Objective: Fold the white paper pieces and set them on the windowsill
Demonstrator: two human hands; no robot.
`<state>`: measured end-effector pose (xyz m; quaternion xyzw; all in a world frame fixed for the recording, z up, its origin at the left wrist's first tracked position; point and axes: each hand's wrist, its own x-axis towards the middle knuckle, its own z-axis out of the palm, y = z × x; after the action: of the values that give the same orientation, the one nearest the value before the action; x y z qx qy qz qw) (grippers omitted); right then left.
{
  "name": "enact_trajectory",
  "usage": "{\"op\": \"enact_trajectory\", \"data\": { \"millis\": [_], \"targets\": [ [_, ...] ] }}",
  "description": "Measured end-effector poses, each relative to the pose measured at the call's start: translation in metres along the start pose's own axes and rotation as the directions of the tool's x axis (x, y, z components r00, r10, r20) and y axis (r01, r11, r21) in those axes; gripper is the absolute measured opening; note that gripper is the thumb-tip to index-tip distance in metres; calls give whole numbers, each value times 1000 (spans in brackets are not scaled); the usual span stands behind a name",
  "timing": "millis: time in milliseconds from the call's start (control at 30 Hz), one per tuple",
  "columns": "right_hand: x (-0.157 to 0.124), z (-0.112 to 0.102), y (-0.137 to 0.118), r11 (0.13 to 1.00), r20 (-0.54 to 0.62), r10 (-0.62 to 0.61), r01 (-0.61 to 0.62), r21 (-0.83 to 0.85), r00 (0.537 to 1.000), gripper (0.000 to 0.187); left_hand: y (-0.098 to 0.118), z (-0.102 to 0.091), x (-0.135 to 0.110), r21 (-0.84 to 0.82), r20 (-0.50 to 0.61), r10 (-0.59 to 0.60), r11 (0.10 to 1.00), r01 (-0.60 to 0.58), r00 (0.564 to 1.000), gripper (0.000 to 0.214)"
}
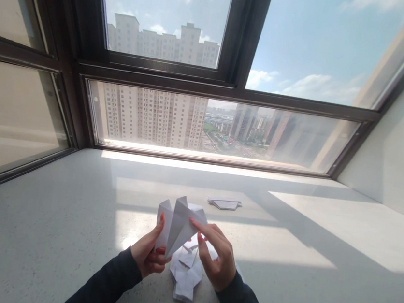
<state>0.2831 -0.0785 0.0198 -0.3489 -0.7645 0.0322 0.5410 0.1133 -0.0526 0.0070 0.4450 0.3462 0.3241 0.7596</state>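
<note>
A white sheet of folded paper (180, 219) is held up above the sill, its pointed flaps standing apart. My left hand (149, 253) is closed on its left side, the thumb in front and the fingers curled beneath. At the right flap, my right hand (217, 256) pinches the paper between forefinger and thumb. Just below lie several folded white paper pieces (186, 281), partly hidden by my hands and the held paper. A flat folded paper shape (224, 204), slanted at its ends, rests farther back by itself.
The pale speckled sill (66, 253) carries bands of sunlight and shadow. Dark window frames (230, 93) bound it at the back and left, and a white wall (399, 145) rises on the right. Tall buildings (155, 117) stand outside the glass.
</note>
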Motion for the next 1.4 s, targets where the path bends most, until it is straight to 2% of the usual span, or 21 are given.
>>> {"op": "enact_trajectory", "data": {
  "millis": [100, 167, 400, 500, 667, 933, 1167, 1400],
  "targets": [
    [0, 1, 3, 999, 3, -1, 2, -50, 1000, 30, -1, 1, -1, -147, 192, -165, 970, 194, 967, 79],
    [-1, 2, 7, 996, 7, -7, 7, -89, 1000, 30, -2, 3, -2, -170, 221, -168, 963, 207, 961, 78],
    [-5, 5, 13, 980, 33, -73, 78, -186, 997, 32, -6, 7, -1, -57, 147, -121, 990, 131, 982, 66],
    [-4, 6, 10, 958, 42, -133, 139, -252, 990, 34, -11, 5, 5, -5, 131, -64, 998, 65, 989, 66],
    [-2, 7, 5, 922, 39, -202, 203, -329, 979, 32, -17, 4, 10, -29, 111, 33, 999, -30, 993, 62],
    [-2, 5, 0, 912, 44, -203, 205, -356, 978, 28, -16, 8, 5, -96, 210, -3, 995, 24, 978, 52],
    [1, 9, -6, 930, -9, -206, 193, -311, 978, 25, -16, 8, 5, -109, 147, -21, 993, 37, 989, 54],
    [0, 10, -4, 930, -5, -205, 193, -312, 979, 22, -17, 5, 7, -104, 155, -42, 993, 58, 987, 50]
  ]
}}
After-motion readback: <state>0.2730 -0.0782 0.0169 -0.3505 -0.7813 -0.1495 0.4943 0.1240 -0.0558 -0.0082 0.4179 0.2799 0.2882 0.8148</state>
